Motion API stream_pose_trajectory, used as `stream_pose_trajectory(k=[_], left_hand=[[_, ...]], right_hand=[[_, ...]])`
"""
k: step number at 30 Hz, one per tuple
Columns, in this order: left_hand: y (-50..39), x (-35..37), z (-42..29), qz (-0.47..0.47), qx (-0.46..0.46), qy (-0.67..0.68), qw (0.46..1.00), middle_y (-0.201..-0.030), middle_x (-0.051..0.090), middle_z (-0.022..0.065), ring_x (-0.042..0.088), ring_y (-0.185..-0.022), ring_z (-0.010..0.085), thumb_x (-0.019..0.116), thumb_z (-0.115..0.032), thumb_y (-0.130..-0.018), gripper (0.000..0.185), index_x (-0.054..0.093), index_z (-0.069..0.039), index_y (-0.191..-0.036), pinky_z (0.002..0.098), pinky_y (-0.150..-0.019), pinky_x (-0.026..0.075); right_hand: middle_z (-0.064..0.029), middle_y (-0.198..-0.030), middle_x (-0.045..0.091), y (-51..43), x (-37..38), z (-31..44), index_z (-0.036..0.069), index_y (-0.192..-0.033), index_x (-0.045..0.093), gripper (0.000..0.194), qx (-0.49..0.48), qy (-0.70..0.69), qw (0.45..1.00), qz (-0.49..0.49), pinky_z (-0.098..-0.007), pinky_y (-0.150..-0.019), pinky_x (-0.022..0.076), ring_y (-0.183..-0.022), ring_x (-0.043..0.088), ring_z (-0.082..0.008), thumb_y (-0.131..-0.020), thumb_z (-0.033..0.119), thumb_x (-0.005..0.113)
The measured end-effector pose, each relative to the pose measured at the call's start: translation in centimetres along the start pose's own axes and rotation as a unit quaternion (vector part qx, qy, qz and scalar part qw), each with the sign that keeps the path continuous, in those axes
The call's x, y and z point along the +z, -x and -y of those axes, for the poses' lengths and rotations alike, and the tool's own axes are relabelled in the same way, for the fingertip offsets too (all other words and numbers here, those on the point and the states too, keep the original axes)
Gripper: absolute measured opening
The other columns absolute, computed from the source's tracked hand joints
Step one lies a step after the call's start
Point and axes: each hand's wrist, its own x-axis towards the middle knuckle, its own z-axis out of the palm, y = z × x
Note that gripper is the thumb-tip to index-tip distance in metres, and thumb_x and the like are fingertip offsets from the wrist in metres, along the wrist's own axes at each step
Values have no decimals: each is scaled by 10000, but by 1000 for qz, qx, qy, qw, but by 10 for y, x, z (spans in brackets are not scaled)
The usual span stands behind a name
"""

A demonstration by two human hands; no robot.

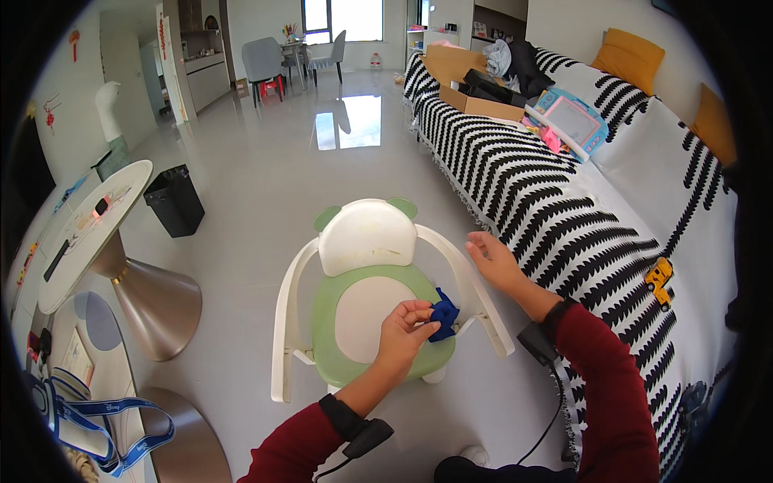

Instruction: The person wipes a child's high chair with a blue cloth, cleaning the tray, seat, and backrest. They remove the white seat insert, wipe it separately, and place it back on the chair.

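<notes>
A child's chair with a green seat (416, 281) and a white backrest (367, 235) with green ears stands on the floor before me. My left hand (406, 333) is over the right part of the seat, its fingertips pinching a crumpled dark blue cloth (445, 315). Some of the cloth is hidden behind the fingers. Off to the right, my right hand (492, 261) is raised between the chair's curved white armrest (468, 275) and the sofa. Nothing shows in its slightly bent fingers. Both wrists wear black straps with cabled devices.
A sofa with a black-and-white cover (519, 181) runs along the right, bearing an open cardboard box (483, 107), a drawing board (570, 121) and a yellow toy truck (659, 282). At left stand a round-topped table (90, 241) and a black bin (175, 202).
</notes>
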Motion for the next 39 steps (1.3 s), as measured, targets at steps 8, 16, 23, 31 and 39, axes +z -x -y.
stream_pose_trajectory(k=[8,16,23,31,39], left_hand=[[-4,-12,-7,-116,-37,15,993,-973,617,91,626,-865,165,658,55,-819,322,491,-2,-1088,310,-769,560],[1,-9,-3,-210,-91,-39,973,-924,584,100,639,-806,209,679,2,-833,270,480,-6,-1015,333,-746,579],[-3,10,5,-185,-94,-44,977,-973,541,85,633,-803,210,680,13,-830,252,487,1,-992,328,-741,582],[-14,18,18,-156,-47,-64,985,-903,588,64,622,-807,182,664,12,-841,214,515,-22,-991,314,-759,557],[-14,29,36,-119,-34,-275,953,-979,587,40,557,-873,109,653,-125,-876,254,538,-30,-1082,236,-752,457]], right_hand=[[-18,-865,649,68,-74,23,3,-1090,601,219,-21,-140,989,-45,-227,-681,457,-792,598,-109,-891,92,590],[-59,-952,657,137,-6,-106,55,-1203,579,343,86,-121,983,104,-269,-804,490,-900,621,-133,-860,43,597],[-93,-1193,622,97,76,-135,70,-1298,531,499,77,-349,913,195,-325,-950,431,-1090,560,-179,-817,74,666],[-40,-1098,595,104,80,-163,88,-1101,590,259,305,-411,850,126,-408,-866,464,-1005,557,-185,-883,223,560],[-60,-1219,558,131,-51,-64,116,-1213,506,362,194,-693,692,-49,-474,-901,451,-1100,547,-220,-950,364,476]])
